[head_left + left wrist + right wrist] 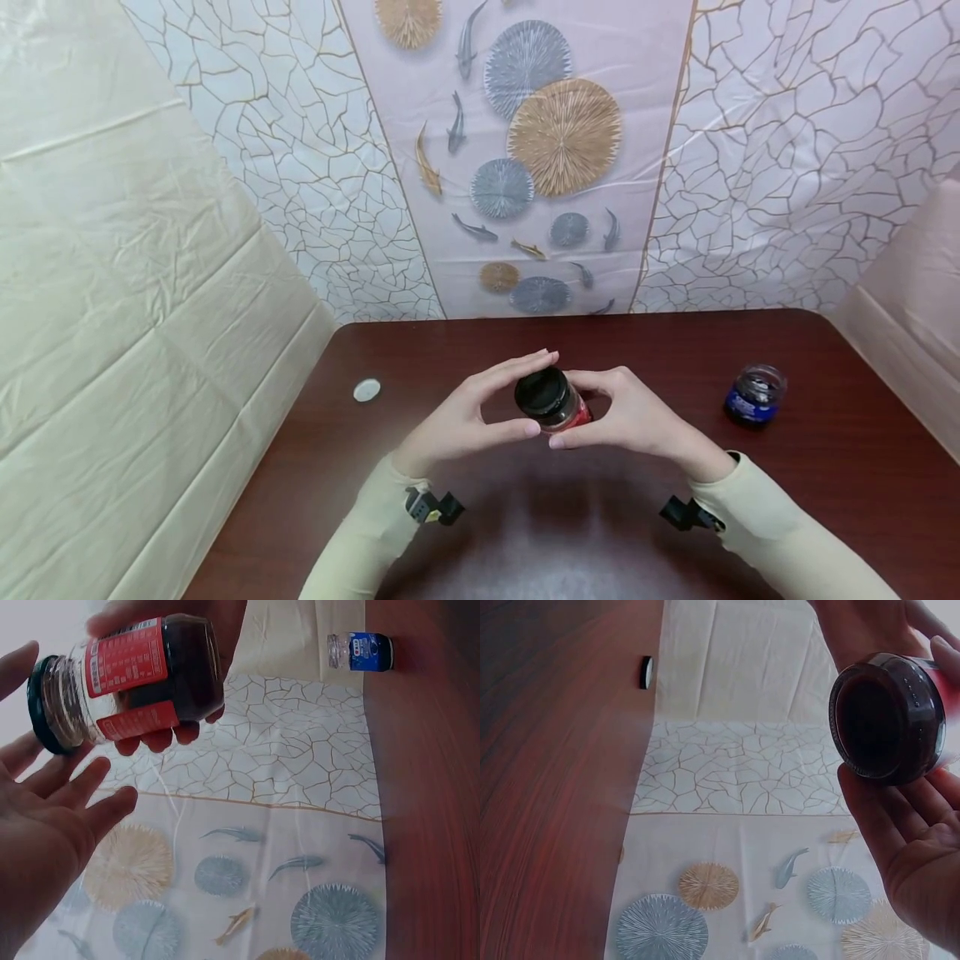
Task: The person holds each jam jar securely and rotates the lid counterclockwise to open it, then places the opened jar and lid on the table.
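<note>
A glass jar with a red label [129,664] and dark contents is held up above the table, tilted, between both hands. Its black lid [542,392] is on the mouth, turned towards my left hand. My left hand [480,412] pinches the lid between thumb and fingers. Around the jar's body, my right hand [630,417] grips with thumb and fingers. In the right wrist view the jar's dark base [870,727] faces the camera, and the lid is hidden there.
A smaller jar with a blue label [752,396] stands uncovered at the table's right. A round lid [367,390], pale on top with a dark rim, lies at the left. The dark red-brown table [427,346] meets patterned cloth walls behind.
</note>
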`<move>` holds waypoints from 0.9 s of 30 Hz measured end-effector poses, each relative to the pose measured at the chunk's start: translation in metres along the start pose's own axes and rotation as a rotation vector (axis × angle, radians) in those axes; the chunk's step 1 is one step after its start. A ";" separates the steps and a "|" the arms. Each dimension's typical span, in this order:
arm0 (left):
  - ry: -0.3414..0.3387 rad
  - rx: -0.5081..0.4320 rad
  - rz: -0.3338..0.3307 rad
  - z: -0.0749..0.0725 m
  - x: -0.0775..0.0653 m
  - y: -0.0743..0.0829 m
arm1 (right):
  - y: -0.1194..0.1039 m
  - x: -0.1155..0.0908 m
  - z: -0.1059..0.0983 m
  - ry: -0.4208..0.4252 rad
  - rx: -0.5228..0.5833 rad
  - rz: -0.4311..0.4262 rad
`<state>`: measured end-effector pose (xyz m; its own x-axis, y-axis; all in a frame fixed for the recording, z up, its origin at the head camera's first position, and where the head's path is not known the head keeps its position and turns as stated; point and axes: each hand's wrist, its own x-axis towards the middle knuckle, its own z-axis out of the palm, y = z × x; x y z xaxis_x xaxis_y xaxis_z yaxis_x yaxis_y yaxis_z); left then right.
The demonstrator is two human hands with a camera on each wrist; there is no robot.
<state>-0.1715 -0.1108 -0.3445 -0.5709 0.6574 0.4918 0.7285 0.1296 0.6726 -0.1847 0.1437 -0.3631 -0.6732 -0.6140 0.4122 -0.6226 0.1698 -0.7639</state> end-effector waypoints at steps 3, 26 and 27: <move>-0.006 -0.004 0.013 -0.001 -0.001 0.000 | -0.001 0.000 -0.001 0.001 0.002 -0.002; 0.265 0.275 -0.009 0.017 0.002 -0.006 | 0.002 0.001 -0.001 0.111 -0.180 0.012; 0.266 0.280 -0.007 0.018 0.002 -0.006 | 0.002 0.001 -0.001 0.110 -0.181 0.013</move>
<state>-0.1703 -0.0974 -0.3575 -0.6279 0.4452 0.6384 0.7782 0.3558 0.5175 -0.1872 0.1441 -0.3641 -0.7150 -0.5244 0.4624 -0.6683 0.3187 -0.6721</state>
